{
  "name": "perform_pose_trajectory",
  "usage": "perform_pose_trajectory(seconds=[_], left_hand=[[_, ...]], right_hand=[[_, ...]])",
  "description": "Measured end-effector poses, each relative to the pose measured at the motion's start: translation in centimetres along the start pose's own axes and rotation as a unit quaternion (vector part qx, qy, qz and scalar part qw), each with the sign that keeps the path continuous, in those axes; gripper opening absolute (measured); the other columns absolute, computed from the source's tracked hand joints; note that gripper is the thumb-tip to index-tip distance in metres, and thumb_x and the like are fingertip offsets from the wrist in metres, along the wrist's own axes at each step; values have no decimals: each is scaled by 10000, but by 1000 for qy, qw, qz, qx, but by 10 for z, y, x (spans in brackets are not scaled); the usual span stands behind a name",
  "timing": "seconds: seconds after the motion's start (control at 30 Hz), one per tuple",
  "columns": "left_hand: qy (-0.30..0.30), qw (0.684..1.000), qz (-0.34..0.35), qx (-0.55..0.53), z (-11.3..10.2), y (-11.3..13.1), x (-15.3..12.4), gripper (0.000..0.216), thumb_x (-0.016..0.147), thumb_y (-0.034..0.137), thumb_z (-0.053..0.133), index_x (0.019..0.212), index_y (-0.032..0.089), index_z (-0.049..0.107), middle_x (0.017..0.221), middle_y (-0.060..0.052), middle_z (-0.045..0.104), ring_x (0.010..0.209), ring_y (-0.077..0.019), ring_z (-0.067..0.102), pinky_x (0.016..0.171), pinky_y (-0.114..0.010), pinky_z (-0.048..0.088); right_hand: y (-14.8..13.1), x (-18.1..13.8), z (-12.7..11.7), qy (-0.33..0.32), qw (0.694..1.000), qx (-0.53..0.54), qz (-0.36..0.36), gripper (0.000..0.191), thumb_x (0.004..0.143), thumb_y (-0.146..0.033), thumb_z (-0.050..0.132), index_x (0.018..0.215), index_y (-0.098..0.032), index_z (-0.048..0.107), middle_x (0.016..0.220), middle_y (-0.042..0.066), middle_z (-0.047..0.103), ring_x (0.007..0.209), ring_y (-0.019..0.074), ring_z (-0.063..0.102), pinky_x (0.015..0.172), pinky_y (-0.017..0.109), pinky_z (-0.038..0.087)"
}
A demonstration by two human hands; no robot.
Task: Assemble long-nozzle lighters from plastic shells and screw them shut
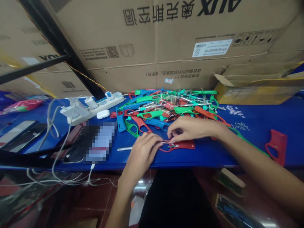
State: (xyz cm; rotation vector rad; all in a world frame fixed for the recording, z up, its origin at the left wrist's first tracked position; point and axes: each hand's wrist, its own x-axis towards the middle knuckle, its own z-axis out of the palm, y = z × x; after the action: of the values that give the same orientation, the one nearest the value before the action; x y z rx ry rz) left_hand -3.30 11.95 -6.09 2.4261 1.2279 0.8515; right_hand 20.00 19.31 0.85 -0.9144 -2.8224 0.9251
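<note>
My left hand [143,150] and my right hand [187,128] meet over a red plastic handle [184,145] that lies flat on the blue table [209,153]. Both hands have fingers curled and pinched on its left end, where a thin wire spring [171,145] sits. A short metal rod [124,148] lies just left of my left hand. Behind my hands is a pile of red, green and blue plastic handles [166,107] mixed with metal rods and springs.
A white power strip [92,107] with chargers and a white earbud case [103,114] sit at left, with a phone [97,144] and cables. Another red handle [276,145] lies at right. Large cardboard boxes [166,41] stand behind; an open box [258,85] at right.
</note>
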Motion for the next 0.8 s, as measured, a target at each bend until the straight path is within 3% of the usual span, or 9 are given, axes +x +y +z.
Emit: perform_pose_trajectory(seconds=[0.17,0.43,0.63,0.8], left_hand=[[20,1000,-17,-8,2,-1,-2,100,1023,255,574,1076,213,648,1048,-39,710,995,-213,616,903,-392,485],[34,999,0,-17,6,-3,-4,78,1024,197,564,1078,203,620,1041,-45,702,975,-204,598,899,-386,480],[23,1000,6,15,5,-1,-6,61,1021,193,547,1059,212,590,1047,-48,701,946,-212,620,809,-378,459],[32,999,13,29,4,0,-7,73,1019,183,543,1053,215,599,1049,-51,707,964,-218,620,826,-375,463]], right_hand=[[7,-4,13,57,998,-2,-15,217,975,-394,633,948,-199,724,800,-7,672,722,136,606,686,264,418],[2,0,24,74,997,-26,-9,249,937,-447,690,978,-205,728,882,0,662,803,150,623,699,266,424],[5,1,25,88,994,28,-60,146,994,-286,626,1002,-204,746,894,-3,679,809,123,631,732,253,443],[6,-3,24,69,996,19,-52,141,984,-211,604,1012,-199,742,892,-1,686,796,125,625,732,258,450]])
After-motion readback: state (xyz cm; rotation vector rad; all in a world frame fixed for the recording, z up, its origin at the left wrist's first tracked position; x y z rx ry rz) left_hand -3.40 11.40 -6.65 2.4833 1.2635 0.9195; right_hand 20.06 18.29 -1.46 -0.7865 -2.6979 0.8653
